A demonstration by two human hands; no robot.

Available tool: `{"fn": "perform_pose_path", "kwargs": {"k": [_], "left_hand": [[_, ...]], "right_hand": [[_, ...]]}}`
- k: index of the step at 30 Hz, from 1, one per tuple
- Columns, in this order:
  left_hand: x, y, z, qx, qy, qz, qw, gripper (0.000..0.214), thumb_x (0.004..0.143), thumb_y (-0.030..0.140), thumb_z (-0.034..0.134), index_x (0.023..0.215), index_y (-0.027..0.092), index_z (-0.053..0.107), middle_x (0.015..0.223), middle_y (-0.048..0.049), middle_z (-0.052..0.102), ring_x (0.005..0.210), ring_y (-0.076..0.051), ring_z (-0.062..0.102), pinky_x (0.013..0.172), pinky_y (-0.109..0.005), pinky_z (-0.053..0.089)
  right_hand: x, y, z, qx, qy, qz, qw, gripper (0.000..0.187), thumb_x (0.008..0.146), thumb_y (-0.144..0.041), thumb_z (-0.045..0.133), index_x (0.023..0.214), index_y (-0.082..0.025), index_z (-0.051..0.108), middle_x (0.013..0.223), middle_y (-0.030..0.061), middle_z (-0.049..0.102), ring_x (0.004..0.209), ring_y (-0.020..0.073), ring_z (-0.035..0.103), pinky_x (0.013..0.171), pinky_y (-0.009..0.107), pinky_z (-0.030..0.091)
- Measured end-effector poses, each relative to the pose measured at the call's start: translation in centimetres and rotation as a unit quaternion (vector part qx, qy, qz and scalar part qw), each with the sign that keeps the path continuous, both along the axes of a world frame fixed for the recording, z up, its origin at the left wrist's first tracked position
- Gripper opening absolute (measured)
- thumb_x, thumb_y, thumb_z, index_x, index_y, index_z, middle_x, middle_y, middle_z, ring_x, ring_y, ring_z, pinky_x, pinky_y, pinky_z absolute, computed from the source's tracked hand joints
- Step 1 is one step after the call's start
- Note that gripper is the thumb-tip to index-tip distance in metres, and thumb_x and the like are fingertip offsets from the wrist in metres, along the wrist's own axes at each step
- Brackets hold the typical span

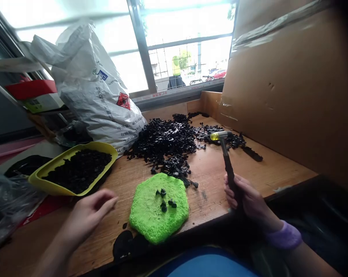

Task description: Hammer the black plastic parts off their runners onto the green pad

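Observation:
My right hand (pixel 244 198) is closed round the black handle of a small hammer (pixel 224 148) with a yellow head, held upright over the wooden table (pixel 214 169). My left hand (pixel 89 213) hovers low over the table, left of a green fuzzy pad (pixel 150 215), fingers loosely curled and nothing seen in them. Several small black plastic parts (pixel 164 200) lie on the pad. A big heap of black plastic pieces (pixel 168 140) lies behind the pad.
A yellow tray (pixel 44 181) full of black parts sits at the left. Behind it leans a white printed sack (pixel 95 92). A large cardboard box (pixel 289 88) walls off the right side. A window runs along the back.

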State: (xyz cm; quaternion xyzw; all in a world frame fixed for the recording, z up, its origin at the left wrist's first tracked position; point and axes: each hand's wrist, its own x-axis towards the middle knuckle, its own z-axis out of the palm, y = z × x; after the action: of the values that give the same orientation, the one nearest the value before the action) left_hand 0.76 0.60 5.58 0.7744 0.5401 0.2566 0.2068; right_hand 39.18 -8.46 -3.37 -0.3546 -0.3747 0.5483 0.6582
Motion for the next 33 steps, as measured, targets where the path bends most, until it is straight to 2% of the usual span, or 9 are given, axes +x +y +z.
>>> {"fn": "perform_pose_path", "kwargs": {"k": [3,6,8,11,14,20,27,30,33], "left_hand": [[7.4,4.1,0.9,0.034,0.012,-0.103,0.994,0.028,0.077,0.046,0.048,0.079,0.021,0.061,0.071,-0.0004,0.063,0.063,-0.015,0.055,0.058,-0.024,0.042],[15.1,8.1,0.4,0.096,0.041,-0.138,0.985,0.019,0.074,0.038,0.053,0.077,0.021,0.062,0.08,-0.0025,0.064,0.076,-0.018,0.056,0.068,-0.027,0.041],[18.5,10.3,-0.5,0.064,0.06,-0.13,0.988,0.016,0.061,0.031,0.066,0.073,0.021,0.064,0.076,-0.0035,0.064,0.076,-0.02,0.056,0.067,-0.029,0.04],[20.4,12.9,-1.7,-0.002,0.055,-0.131,0.99,0.025,0.036,0.018,0.077,0.057,0.02,0.063,0.057,-0.0006,0.059,0.061,-0.019,0.054,0.058,-0.028,0.039],[20.1,14.2,-2.1,-0.044,0.001,-0.135,0.99,0.025,0.033,0.015,0.077,0.052,0.019,0.061,0.052,0.0018,0.056,0.054,-0.016,0.051,0.053,-0.026,0.037],[17.4,14.3,-2.0,-0.039,-0.234,-0.09,0.967,0.018,0.058,0.027,0.067,0.071,0.017,0.06,0.065,0.0016,0.059,0.057,-0.011,0.052,0.055,-0.022,0.04],[12.4,16.6,-2.8,0.039,-0.479,0.096,0.872,0.027,0.055,0.028,0.067,0.072,0.017,0.05,0.063,0.0043,0.053,0.056,-0.008,0.051,0.06,-0.023,0.043],[9.1,17.2,-2.8,0.065,-0.523,0.173,0.832,0.027,0.054,0.026,0.066,0.07,0.017,0.047,0.06,0.0057,0.051,0.053,-0.007,0.05,0.058,-0.024,0.042],[5.6,16.5,-2.6,0.073,-0.532,0.205,0.819,0.029,0.052,0.027,0.068,0.07,0.017,0.047,0.059,0.0054,0.052,0.051,-0.008,0.05,0.055,-0.024,0.042]], "right_hand": [[0.0,0.1,-0.2,0.002,0.0,0.002,1.0,0.02,0.09,-0.033,0.038,0.084,-0.018,0.051,0.055,-0.0037,0.044,0.036,0.0069,0.04,0.035,0.019,0.03],[0.2,0.3,-0.5,0.002,-0.007,0.002,1.0,0.019,0.09,-0.032,0.039,0.085,-0.018,0.051,0.056,-0.0034,0.045,0.036,0.0069,0.041,0.034,0.018,0.029],[0.3,0.3,-0.7,0.002,-0.01,0.003,1.0,0.019,0.089,-0.032,0.04,0.086,-0.018,0.051,0.056,-0.0034,0.045,0.037,0.007,0.041,0.034,0.018,0.029],[0.6,0.2,-0.8,-0.002,-0.01,0.011,1.0,0.018,0.089,-0.033,0.04,0.087,-0.018,0.051,0.058,-0.0032,0.045,0.037,0.0071,0.041,0.035,0.019,0.03],[0.7,0.1,-0.7,-0.008,-0.005,0.023,1.0,0.018,0.089,-0.032,0.04,0.089,-0.018,0.052,0.059,-0.0026,0.046,0.039,0.0073,0.042,0.037,0.02,0.031],[0.7,0.0,-0.4,-0.006,0.009,0.041,0.999,0.019,0.091,-0.028,0.037,0.089,-0.018,0.052,0.06,-0.0022,0.046,0.04,0.0077,0.043,0.038,0.02,0.032],[0.6,0.0,-0.4,-0.008,-0.016,0.042,0.999,0.019,0.091,-0.029,0.036,0.089,-0.018,0.052,0.06,-0.0022,0.045,0.041,0.0079,0.043,0.039,0.02,0.031],[0.4,-0.1,-0.3,-0.013,-0.02,0.035,0.999,0.018,0.09,-0.03,0.037,0.087,-0.019,0.052,0.06,-0.0025,0.045,0.04,0.0077,0.042,0.038,0.02,0.03],[0.3,-0.1,-0.4,-0.031,-0.015,0.029,0.999,0.019,0.089,-0.034,0.04,0.088,-0.019,0.052,0.059,-0.0027,0.044,0.039,0.0078,0.041,0.037,0.02,0.03]]}}
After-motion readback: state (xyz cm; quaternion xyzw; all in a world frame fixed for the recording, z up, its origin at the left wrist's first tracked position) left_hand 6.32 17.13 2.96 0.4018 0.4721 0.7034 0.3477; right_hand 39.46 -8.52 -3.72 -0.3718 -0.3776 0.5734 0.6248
